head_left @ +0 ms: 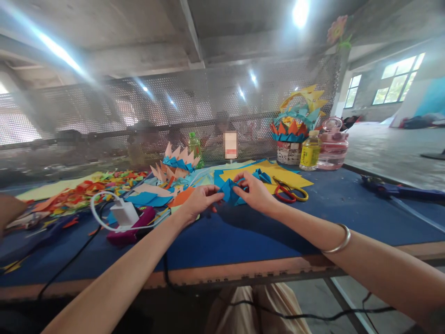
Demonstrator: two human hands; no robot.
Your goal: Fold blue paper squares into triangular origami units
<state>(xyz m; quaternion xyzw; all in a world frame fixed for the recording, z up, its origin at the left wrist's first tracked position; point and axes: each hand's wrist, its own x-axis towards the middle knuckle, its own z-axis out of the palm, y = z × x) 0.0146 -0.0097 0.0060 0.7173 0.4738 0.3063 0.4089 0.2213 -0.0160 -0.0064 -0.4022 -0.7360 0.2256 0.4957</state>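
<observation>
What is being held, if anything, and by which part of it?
Folded blue paper: the left hand pinches its left edge, the right hand its right side.

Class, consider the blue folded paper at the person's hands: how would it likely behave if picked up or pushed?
The blue folded paper is probably very light, since it looks like thin sheet. Its creases likely make it stiffer than a flat sheet, though hard squeezing might crush it. Its angular faces suggest it would slide rather than roll.
</observation>
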